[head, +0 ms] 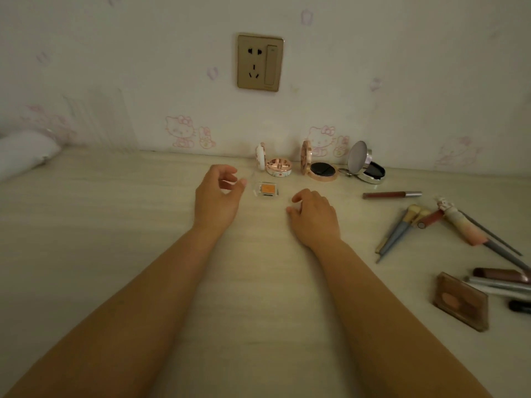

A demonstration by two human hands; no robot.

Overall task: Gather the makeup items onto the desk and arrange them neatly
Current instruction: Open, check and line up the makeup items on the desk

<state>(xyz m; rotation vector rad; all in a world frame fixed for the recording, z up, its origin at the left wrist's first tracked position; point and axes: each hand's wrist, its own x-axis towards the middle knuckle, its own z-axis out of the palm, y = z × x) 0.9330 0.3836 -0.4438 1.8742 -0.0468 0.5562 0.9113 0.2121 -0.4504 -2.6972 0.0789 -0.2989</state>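
Hands empty, loosely curled: left hand [217, 193] and right hand [313, 215] flank small clear square case with orange pan [267, 189] on pale wood-grain desk [143, 225].

Small clear case [267, 190] — orange pan — flat on desk [115, 225].

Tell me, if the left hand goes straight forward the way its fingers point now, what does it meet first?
Probably the white round compact, standing open by the wall. The left hand points forward and slightly right, and the small clear case with orange powder seems just right of that line, though depth is unclear.
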